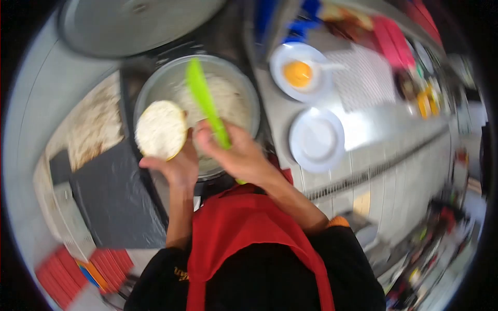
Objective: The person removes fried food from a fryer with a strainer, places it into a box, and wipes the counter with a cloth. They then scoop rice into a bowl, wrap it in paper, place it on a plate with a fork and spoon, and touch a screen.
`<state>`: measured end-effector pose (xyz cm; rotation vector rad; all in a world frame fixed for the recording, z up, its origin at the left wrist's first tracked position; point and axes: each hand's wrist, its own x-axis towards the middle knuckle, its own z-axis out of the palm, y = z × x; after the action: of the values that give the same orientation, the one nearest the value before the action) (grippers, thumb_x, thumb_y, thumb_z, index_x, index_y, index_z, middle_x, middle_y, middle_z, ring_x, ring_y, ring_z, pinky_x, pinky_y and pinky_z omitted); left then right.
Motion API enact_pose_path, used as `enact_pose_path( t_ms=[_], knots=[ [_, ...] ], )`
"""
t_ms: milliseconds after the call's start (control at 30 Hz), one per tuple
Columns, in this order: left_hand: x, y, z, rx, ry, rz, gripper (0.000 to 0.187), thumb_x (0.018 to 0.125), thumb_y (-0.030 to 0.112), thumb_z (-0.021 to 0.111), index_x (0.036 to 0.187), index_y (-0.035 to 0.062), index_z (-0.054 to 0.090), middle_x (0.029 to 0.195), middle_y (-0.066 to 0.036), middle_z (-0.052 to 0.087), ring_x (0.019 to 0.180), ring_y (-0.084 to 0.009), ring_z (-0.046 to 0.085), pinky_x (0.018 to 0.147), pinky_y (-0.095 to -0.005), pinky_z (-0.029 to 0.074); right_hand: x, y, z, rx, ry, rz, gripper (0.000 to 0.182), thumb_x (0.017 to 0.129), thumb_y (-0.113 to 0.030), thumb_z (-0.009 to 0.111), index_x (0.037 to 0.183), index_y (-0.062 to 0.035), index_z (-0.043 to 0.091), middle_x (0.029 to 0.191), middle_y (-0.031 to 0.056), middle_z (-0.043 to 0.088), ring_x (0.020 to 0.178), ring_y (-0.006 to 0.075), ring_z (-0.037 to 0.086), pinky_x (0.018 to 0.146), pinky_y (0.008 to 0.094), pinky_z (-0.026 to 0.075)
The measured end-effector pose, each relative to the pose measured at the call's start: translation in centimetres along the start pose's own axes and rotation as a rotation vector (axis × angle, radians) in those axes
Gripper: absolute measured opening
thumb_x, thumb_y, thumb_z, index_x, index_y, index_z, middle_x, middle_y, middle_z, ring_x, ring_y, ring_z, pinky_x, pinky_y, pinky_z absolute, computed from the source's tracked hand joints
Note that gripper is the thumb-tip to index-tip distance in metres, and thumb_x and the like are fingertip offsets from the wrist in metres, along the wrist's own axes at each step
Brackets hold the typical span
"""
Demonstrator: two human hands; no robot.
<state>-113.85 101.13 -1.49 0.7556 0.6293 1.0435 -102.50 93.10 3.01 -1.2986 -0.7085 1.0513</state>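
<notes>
My left hand (181,167) is wrapped round a small yellow-rimmed bowl (181,149), with its thumb at the near edge. White rice (160,129) fills the bowl level to the rim. In my right hand (241,155) is a bright green rice paddle (202,93), its fingers closed on the handle and its blade slanting up and away. Both hands are over a large metal pot (252,101), close to each other. Cooked rice (225,98) lies inside that pot, partly hidden by my hands and the paddle.
A big round lid (140,31) is beyond the pot. On the metal counter to the right are a white plate (317,140) and another plate (280,78) with an orange-yellow food (297,74) and a spoon. A black-covered surface (116,199) lies to the left.
</notes>
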Motion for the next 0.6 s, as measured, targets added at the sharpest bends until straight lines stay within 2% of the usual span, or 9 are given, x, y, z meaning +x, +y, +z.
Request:
enact_pose_path(
  t_ms=[33, 67, 133, 267, 400, 467, 500, 533, 600],
  knots=[
    [-0.4, -0.7, 0.5, 0.02, -0.029, -0.055, 0.116, 0.055, 0.091, 0.034, 0.139, 0.0111, 0.028, 0.137, -0.008, 0.041, 0.125, -0.025, 0.039, 0.106, -0.0406, 0.029, -0.7, -0.5, -0.4, 0.228, -0.056, 0.116, 0.025, 0.088, -0.023, 0.062, 0.099, -0.0004, 0.058, 0.091, 0.0055, 0.06, 0.092, 0.013, 0.054, 0.085, 0.0281, 0.043],
    [-1.0, -1.3, 1.0, 0.045, -0.052, -0.101, 0.12, 0.052, 0.092, 0.034, 0.139, 0.0091, 0.028, 0.136, -0.009, 0.041, 0.125, -0.025, 0.04, 0.105, -0.0408, 0.031, -1.6, -1.2, -1.0, 0.39, -0.042, 0.17, 0.026, 0.088, -0.024, 0.062, 0.101, -0.0017, 0.058, 0.085, 0.0026, 0.058, 0.076, 0.0086, 0.054, 0.069, 0.0238, 0.045],
    [-1.7, -3.6, 0.0, 0.088, -0.201, -0.2, 0.121, 0.051, 0.09, 0.04, 0.138, 0.0077, 0.028, 0.136, -0.009, 0.041, 0.124, -0.0251, 0.04, 0.105, -0.0407, 0.032, -3.0, 0.0, -2.6, 0.519, 0.014, 0.155, 0.041, 0.088, -0.035, 0.061, 0.113, -0.0035, 0.051, 0.068, -0.0043, 0.047, 0.045, 0.0016, 0.033, 0.04, 0.0188, 0.026],
    [-4.0, -6.1, 2.2, 0.169, -0.411, -0.348, 0.119, 0.051, 0.079, 0.062, 0.138, 0.0058, 0.026, 0.133, -0.01, 0.042, 0.122, -0.025, 0.043, 0.105, -0.0408, 0.033, -6.8, 2.4, -5.9, 0.85, 0.021, 0.177, 0.04, 0.088, -0.033, 0.062, 0.111, -0.0033, 0.049, 0.067, -0.0038, 0.045, 0.044, 0.0017, 0.032, 0.039, 0.0187, 0.025],
    [-4.9, -7.9, 7.8, 0.189, -0.596, -0.31, 0.13, 0.046, 0.073, 0.073, 0.141, 0.0088, 0.011, 0.141, -0.011, 0.028, 0.129, -0.0262, 0.029, 0.106, -0.0415, 0.026, -11.0, 5.1, -8.8, 0.88, 0.435, 0.134, 0.039, 0.088, -0.034, 0.062, 0.108, -0.0036, 0.049, 0.068, -0.0027, 0.047, 0.043, 0.0024, 0.034, 0.039, 0.0192, 0.028],
    [-4.2, -7.6, 8.1, 0.308, -0.712, -0.32, 0.13, 0.046, 0.077, 0.069, 0.143, 0.0161, 0.008, 0.144, -0.01, 0.023, 0.127, -0.0267, 0.029, 0.102, -0.0434, 0.028, -12.1, 6.1, -10.9, 0.481, 0.897, 0.184, 0.032, 0.087, -0.029, 0.065, 0.105, -0.0067, 0.051, 0.067, -0.0035, 0.044, 0.045, 0.0053, 0.037, 0.038, 0.0224, 0.029],
    [-4.0, -7.6, 8.1, 0.339, -0.692, -0.305, 0.129, 0.046, 0.079, 0.067, 0.143, 0.0158, 0.01, 0.143, -0.011, 0.025, 0.125, -0.0258, 0.03, 0.101, -0.0422, 0.025, -12.3, 8.0, -12.6, 0.085, 1.049, -0.005, 0.031, 0.084, -0.027, 0.067, 0.102, -0.006, 0.051, 0.071, -0.0009, 0.048, 0.045, 0.0094, 0.043, 0.039, 0.0254, 0.033],
    [-3.8, -7.4, 8.1, 0.342, -0.694, -0.305, 0.129, 0.046, 0.079, 0.067, 0.143, 0.0158, 0.01, 0.143, -0.011, 0.025, 0.125, -0.0258, 0.03, 0.101, -0.0422, 0.025, -12.0, 10.0, -14.5, -0.323, 1.168, -0.196, 0.031, 0.082, -0.025, 0.069, 0.1, -0.0054, 0.052, 0.074, 0.0018, 0.052, 0.046, 0.0135, 0.049, 0.04, 0.0283, 0.038],
    [-3.7, -6.7, 8.2, 0.394, -0.627, -0.303, 0.125, 0.049, 0.079, 0.066, 0.143, 0.016, 0.011, 0.142, -0.011, 0.026, 0.125, -0.026, 0.03, 0.101, -0.0429, 0.026, -11.3, 11.7, -17.5, -0.774, 1.177, -0.193, 0.027, 0.08, -0.019, 0.067, 0.097, -0.0049, 0.053, 0.079, 0.0043, 0.053, 0.048, 0.0186, 0.054, 0.042, 0.0317, 0.042]
  ],
)
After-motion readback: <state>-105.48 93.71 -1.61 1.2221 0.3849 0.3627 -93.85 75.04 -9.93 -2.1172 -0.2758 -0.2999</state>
